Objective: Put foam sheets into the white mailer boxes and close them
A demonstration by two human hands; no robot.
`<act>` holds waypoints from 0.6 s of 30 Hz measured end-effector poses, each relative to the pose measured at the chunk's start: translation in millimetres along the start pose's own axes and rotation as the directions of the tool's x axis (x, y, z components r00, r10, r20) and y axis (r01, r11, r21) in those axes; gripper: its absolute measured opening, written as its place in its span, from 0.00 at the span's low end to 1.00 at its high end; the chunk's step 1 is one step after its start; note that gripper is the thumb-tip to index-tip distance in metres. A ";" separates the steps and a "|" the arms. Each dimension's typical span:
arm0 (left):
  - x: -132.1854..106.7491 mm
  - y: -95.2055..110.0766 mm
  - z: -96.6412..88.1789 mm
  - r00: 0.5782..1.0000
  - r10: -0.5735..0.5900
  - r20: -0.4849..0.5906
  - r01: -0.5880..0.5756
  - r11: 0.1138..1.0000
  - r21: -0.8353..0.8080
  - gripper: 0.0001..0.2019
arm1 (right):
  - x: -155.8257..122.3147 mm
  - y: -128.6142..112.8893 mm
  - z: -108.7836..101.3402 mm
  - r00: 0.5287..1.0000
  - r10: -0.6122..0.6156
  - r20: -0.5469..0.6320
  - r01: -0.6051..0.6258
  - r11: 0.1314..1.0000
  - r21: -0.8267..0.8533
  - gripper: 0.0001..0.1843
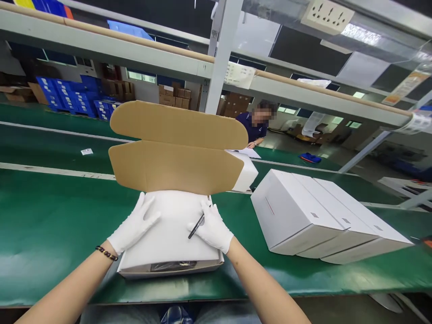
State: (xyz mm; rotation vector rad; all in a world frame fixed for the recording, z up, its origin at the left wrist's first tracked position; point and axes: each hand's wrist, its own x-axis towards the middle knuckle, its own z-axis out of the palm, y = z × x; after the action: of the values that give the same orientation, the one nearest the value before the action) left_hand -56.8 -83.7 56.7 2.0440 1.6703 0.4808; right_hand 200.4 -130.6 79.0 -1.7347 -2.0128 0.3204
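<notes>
An open cardboard box (175, 166) stands on the green table before me, its brown lid raised at the back. A white foam sheet (177, 220) covers most of the inside. Along the front edge, something dark in clear plastic (173, 265) shows beneath the sheet; what it is I cannot make out. My left hand (137, 225), in a white glove, rests on the sheet's left side with its fingers spread. On the right side of the sheet lies my gloved right hand (213, 227), holding a black marker pen (196, 226) slantwise between its fingers.
Several closed white boxes (297, 216) stand in a row at the right. Behind the lid is another white box (248, 171). A co-worker (254, 123) leans over papers across the table. A metal shelf frame (222, 58) with a power strip (327, 17) rises ahead.
</notes>
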 end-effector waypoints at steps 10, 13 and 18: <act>18.0 15.4 7.0 0.905 0.426 -0.019 -0.398 0.859 0.321 0.35 | -14.3 7.2 2.2 0.992 -0.125 0.016 0.125 0.976 -0.179 0.23; 17.9 16.8 6.1 0.930 0.365 0.048 -0.361 0.877 0.318 0.36 | -15.1 4.5 2.6 0.985 -0.149 0.087 0.167 0.953 -0.254 0.22; 21.6 31.7 5.9 0.968 0.192 0.161 -0.241 0.887 0.394 0.39 | 11.5 1.5 1.7 0.979 -0.043 0.198 0.092 0.966 -0.242 0.25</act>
State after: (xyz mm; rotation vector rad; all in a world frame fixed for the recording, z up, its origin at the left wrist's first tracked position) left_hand -23.2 -68.4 68.8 2.5263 1.5796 0.0704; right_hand 199.7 -118.9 79.1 -1.8384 -2.3319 0.2245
